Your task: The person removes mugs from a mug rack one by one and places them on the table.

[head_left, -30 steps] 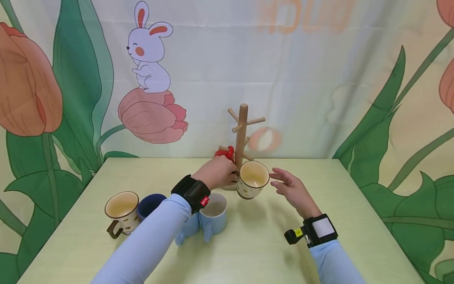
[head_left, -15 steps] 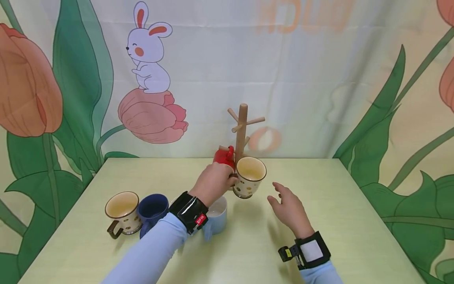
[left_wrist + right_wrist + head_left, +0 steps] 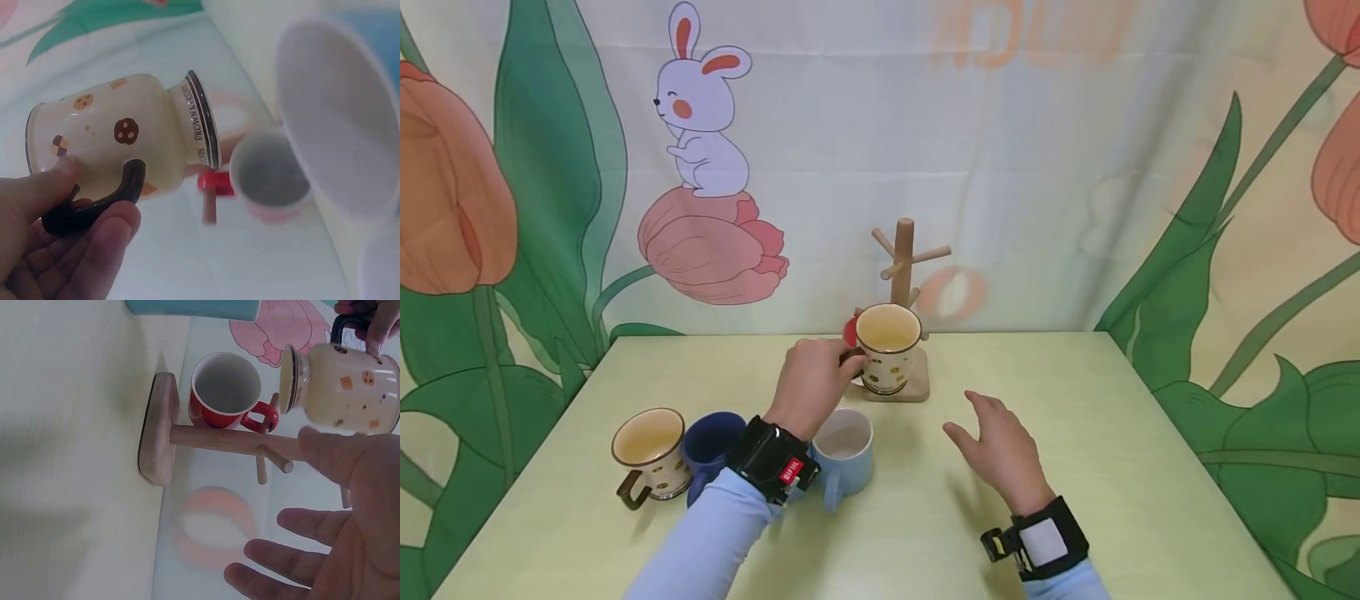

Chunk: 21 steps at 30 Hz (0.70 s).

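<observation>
My left hand (image 3: 816, 383) grips the dark brown handle (image 3: 94, 209) of a cream mug (image 3: 887, 367) dotted with cookie-like spots. The mug is upright in front of the wooden mug tree (image 3: 902, 267) and covers part of its post in the head view. A red mug (image 3: 219, 412) hangs by its handle on a low peg of the tree; in the head view it is mostly hidden behind the cream one. My right hand (image 3: 1000, 450), fingers spread and holding nothing, hovers over the table to the right of the tree.
Left of the tree stand another cream mug (image 3: 651, 450) with a brown handle, a dark blue mug (image 3: 711, 442) and a light blue mug (image 3: 846, 458). More light blue shows behind my left wrist. A printed curtain (image 3: 1015, 167) hangs along the table's (image 3: 910, 533) back edge.
My left hand has carried the cream mug leftward, from the right of the tree's post to in front of it. My right hand has drawn away from the mug, toward the front.
</observation>
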Available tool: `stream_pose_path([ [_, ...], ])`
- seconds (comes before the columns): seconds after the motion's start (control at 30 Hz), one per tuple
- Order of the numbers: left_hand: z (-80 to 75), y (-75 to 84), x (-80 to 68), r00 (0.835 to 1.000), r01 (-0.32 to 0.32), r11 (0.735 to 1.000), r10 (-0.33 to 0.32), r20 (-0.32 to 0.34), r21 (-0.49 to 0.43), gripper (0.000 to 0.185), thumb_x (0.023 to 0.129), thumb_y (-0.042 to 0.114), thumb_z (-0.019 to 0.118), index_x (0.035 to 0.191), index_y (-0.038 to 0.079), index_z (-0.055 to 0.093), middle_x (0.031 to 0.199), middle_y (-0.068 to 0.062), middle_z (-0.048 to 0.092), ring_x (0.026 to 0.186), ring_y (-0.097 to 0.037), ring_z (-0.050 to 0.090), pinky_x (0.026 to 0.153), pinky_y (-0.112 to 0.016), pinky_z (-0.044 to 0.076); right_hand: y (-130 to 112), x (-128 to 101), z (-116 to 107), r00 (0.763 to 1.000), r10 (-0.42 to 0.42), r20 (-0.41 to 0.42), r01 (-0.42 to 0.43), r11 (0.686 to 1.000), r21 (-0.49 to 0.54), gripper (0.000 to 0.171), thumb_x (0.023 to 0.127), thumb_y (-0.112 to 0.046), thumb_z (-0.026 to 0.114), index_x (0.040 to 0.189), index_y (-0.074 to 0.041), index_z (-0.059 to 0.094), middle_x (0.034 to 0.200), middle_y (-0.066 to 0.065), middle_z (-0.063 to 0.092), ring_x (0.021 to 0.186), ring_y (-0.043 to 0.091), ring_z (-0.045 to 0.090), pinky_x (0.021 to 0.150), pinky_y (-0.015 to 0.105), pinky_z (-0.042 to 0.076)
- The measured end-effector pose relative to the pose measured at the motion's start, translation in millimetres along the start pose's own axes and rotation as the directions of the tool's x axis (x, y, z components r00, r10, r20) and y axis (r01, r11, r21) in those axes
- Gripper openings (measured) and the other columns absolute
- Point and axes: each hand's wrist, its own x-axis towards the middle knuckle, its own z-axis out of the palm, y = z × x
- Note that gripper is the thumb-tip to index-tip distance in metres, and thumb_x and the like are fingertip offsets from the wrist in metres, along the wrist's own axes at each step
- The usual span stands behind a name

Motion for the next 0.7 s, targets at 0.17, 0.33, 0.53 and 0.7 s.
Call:
stream_pose_path([
  [0.17, -21.8, -18.2, -2.3, 0.995, 0.027, 1.0, -0.027, -0.099, 0.003, 0.022, 0.091, 0.025, 0.074, 0.085, 0.005, 0.078, 0.07, -0.002, 0.069, 0.064, -0.019, 0.057, 0.057, -0.031, 0.042, -1, 2, 3, 0.999, -0.04, -0.002, 0.04, 0.994, -0.098, 0.067, 0.09, -0.044, 0.071, 0.138, 0.0, 0.055, 0.134, 0.024, 0.057, 0.117, 0.043, 0.057, 0.089, 0.056, 0.049],
  [0.33, -39.7, -34.1, -7.4, 0.987, 0.065, 0.997, -0.06, -0.149, 0.031, 0.024, 0.092, 0.026, 0.073, 0.091, 0.002, 0.078, 0.074, -0.007, 0.072, 0.065, -0.022, 0.057, 0.057, -0.033, 0.041, -2, 1, 5, 0.997, -0.067, 0.048, 0.075, 0.975, -0.208, 0.066, 0.088, -0.048, 0.072, 0.132, -0.001, 0.06, 0.126, 0.025, 0.061, 0.107, 0.044, 0.061, 0.083, 0.055, 0.051],
  [0.53, -59.3, -50.4, -15.3, 0.975, 0.131, 0.99, -0.12, -0.184, 0.045, 0.028, 0.095, 0.025, 0.07, 0.099, -0.002, 0.076, 0.081, -0.015, 0.073, 0.071, -0.028, 0.058, 0.061, -0.036, 0.04, 0, -3, 5, 0.988, -0.01, 0.156, 0.048, 0.969, -0.243, 0.063, 0.087, -0.048, 0.072, 0.128, -0.002, 0.063, 0.12, 0.021, 0.065, 0.104, 0.042, 0.062, 0.08, 0.054, 0.051],
  [0.7, -77.7, -69.3, -26.1, 0.962, 0.167, 0.984, -0.147, -0.229, 0.067, 0.031, 0.095, 0.024, 0.07, 0.101, -0.005, 0.075, 0.083, -0.02, 0.072, 0.075, -0.034, 0.058, 0.062, -0.038, 0.04, 1, -5, 5, 0.98, 0.016, 0.197, 0.034, 0.969, -0.246, 0.062, 0.087, -0.048, 0.071, 0.128, -0.002, 0.063, 0.12, 0.021, 0.065, 0.104, 0.042, 0.062, 0.081, 0.055, 0.051],
])
